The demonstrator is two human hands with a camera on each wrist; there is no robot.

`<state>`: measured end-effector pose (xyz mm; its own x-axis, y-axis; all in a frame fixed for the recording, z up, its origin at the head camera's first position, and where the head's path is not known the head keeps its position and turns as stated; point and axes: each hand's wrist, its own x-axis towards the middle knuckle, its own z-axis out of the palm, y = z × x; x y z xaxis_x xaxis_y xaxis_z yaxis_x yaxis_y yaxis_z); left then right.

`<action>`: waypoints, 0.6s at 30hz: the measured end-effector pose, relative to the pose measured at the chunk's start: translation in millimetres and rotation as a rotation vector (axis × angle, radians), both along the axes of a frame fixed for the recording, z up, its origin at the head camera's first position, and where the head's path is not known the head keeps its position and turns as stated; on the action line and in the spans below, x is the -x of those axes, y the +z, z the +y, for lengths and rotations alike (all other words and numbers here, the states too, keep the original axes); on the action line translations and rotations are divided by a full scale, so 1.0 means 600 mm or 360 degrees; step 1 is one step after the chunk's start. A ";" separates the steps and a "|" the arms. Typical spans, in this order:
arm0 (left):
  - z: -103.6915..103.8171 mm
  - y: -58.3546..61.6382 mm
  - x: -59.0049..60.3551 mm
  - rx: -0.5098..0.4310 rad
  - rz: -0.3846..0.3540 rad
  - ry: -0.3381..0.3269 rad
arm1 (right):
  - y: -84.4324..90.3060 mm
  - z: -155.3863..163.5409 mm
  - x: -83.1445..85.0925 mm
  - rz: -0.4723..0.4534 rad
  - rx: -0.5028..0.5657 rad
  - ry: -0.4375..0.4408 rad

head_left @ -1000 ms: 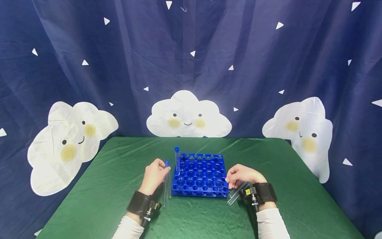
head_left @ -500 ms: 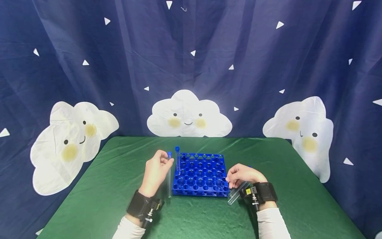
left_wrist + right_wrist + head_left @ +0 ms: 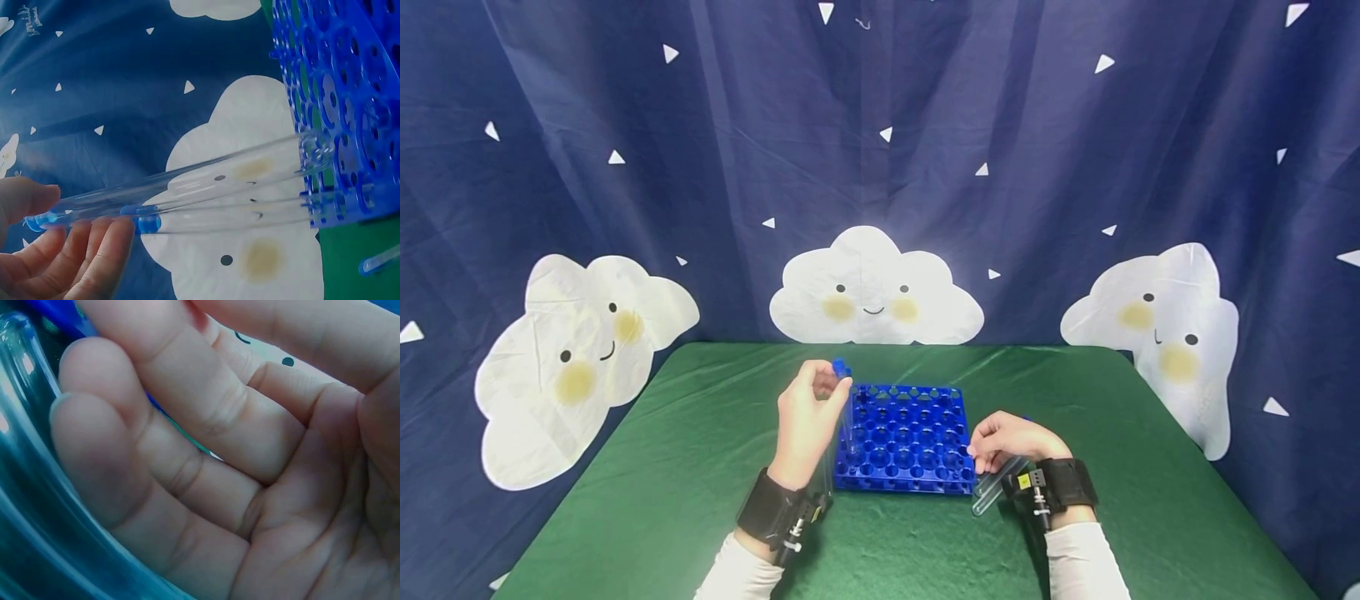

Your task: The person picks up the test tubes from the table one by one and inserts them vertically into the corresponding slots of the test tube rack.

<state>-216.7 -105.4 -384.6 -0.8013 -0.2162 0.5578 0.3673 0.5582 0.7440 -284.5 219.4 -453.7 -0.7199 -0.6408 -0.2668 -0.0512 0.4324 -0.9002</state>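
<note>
My left hand (image 3: 808, 417) pinches a clear test tube (image 3: 187, 175) near its blue cap, over the rack's left side. In the left wrist view this tube slants, its rounded end at the holes of the blue test tube rack (image 3: 913, 433). Another capped test tube (image 3: 237, 219) stands in the rack right beside it; in the head view the two overlap. My right hand (image 3: 1011, 437) is at the rack's right edge, thumb and index finger at the rim, the other fingers curled in the right wrist view. Its thumb tip is hidden there.
Loose clear tubes (image 3: 988, 493) lie on the green table (image 3: 895, 542) beneath and in front of my right hand. Another tube (image 3: 828, 475) lies along the rack's left side, partly behind my left wrist. A navy curtain (image 3: 880, 167) with clouds hangs behind the table.
My left hand has lifted a test tube from beside the rack and moved it up and right, over the rack's left column. My right hand has stayed at the rack's edge.
</note>
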 end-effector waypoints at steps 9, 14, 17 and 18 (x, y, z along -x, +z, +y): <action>0.018 -0.008 0.011 -0.0091 0.0014 -0.0023 | -0.003 0.000 0.001 0.0006 -0.0005 -0.0001; 0.025 -0.018 0.018 -0.0107 0.0042 -0.0026 | -0.006 0.001 0.003 0.0006 0.0000 0.0007; 0.029 -0.024 0.023 -0.0097 0.0074 -0.0040 | -0.005 0.001 0.003 0.0005 -0.0002 0.0001; 0.030 -0.026 0.024 -0.0094 0.0081 -0.0047 | -0.005 0.001 0.003 0.0004 -0.0003 -0.0002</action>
<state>-231.1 -87.5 -400.3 -0.7790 -0.2264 0.5848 0.4210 0.5022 0.7553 -286.1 220.0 -456.7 -0.7212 -0.6395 -0.2663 -0.0530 0.4342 -0.8992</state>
